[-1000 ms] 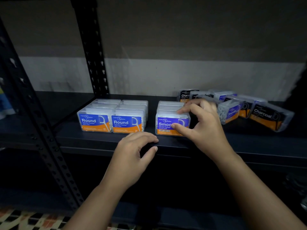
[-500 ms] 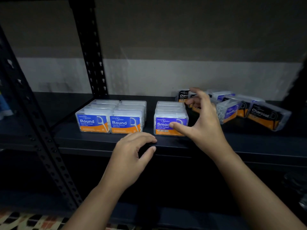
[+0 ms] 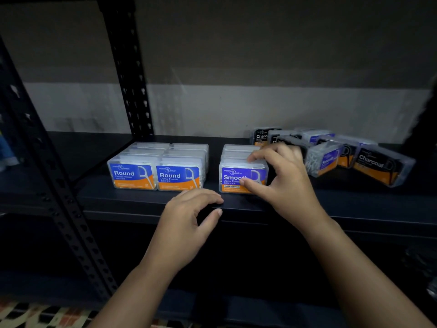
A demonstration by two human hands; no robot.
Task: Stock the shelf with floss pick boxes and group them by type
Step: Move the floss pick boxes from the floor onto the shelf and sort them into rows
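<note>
Two rows of blue-and-orange "Round" floss pick boxes [image 3: 133, 176] stand side by side on the dark shelf [image 3: 132, 203]. To their right is a single row of purple "Smooth" boxes [image 3: 233, 177]. My right hand [image 3: 283, 181] pinches the front Smooth box, thumb on its label and fingers on its lid. My left hand [image 3: 186, 223] rests on the shelf's front edge with curled fingers and holds nothing. At the back right lies a loose, tilted pile: a Smooth box [image 3: 327, 159] and black "Charcoal" boxes [image 3: 376, 165].
A perforated black upright [image 3: 127, 67] stands behind the Round boxes, and a slanted brace [image 3: 54, 185] crosses the left side. A lower shelf [image 3: 212, 308] lies in shadow below. Patterned floor [image 3: 35, 316] shows at the bottom left.
My right hand's fingers reached back toward the loose pile, then came back down on the front Smooth box. My left hand has stayed on the shelf edge.
</note>
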